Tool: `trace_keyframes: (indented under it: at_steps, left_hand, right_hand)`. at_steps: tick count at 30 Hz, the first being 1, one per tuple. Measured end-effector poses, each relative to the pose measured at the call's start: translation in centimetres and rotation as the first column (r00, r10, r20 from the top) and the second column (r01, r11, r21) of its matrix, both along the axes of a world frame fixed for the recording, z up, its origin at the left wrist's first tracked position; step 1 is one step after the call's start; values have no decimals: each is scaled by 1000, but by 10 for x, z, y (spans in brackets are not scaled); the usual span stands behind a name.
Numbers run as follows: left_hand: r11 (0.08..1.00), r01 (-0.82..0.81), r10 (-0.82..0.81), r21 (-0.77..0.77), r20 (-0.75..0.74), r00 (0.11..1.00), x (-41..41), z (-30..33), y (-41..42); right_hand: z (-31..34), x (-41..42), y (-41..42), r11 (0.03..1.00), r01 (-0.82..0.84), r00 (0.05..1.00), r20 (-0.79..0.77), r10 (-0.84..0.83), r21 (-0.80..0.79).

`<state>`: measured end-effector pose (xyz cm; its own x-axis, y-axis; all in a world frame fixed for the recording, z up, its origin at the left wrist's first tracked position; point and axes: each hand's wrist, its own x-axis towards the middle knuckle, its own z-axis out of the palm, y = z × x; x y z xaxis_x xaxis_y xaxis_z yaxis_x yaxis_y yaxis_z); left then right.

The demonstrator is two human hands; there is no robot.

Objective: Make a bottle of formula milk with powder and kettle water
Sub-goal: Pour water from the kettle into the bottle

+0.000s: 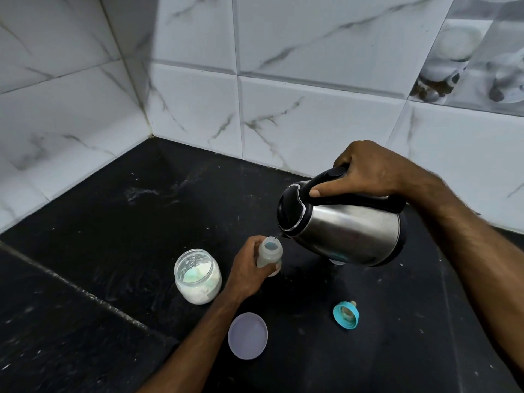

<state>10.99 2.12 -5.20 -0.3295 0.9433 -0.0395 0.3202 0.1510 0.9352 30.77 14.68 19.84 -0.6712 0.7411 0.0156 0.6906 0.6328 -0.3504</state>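
From the head view, the right hand (368,171) gripped the black handle of the kettle (343,225), fingers curled round it and the thumb lying straight along the handle's near side; the kettle was tilted, held above the counter (113,236), its spout at nine o'clock of its body and just over the mouth of the bottle (270,252); a thin stream seemed to run from spout to bottle, though it was too fine to be sure. The left hand (249,269) held the bottle upright on the counter, fingers wrapped round its far side and the thumb across the near side; the bottle was open at the top, with a pale fill showing through its wall. At nine o'clock of the bottle, just beside the left hand, stood the jar (197,276), open and part full of white powder, with something pale green lying in the powder. At six o'clock of the bottle, close by the left forearm, lay the jar's lid (247,335), pale lilac, flat on the counter. At four o'clock of the bottle, apart from everything else, lay the teal cap (346,314) with its teat, tipped on its side. The counter was black and dusted with white specks; marbled white tiles (283,80) rose behind it, meeting in a corner at eleven o'clock.
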Motion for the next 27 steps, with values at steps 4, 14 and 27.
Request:
trace_keyframes:
  at_steps: [4,14,27]
  left_hand:
    - [1000,1,-1,-11,-7,1000,0,-2,1]
    - [1000,-5,4,-30,-15,1000,1,0,-2]
    - [1000,-7,7,-23,-13,1000,0,-2,-3]
  right_hand:
    - [0,-1,0,1000,2,1000,11,-2,10]
    - [0,0,-1,1000,-3,1000,17,3,23]
    - [1,0,-3,1000,-8,1000,22,7,25]
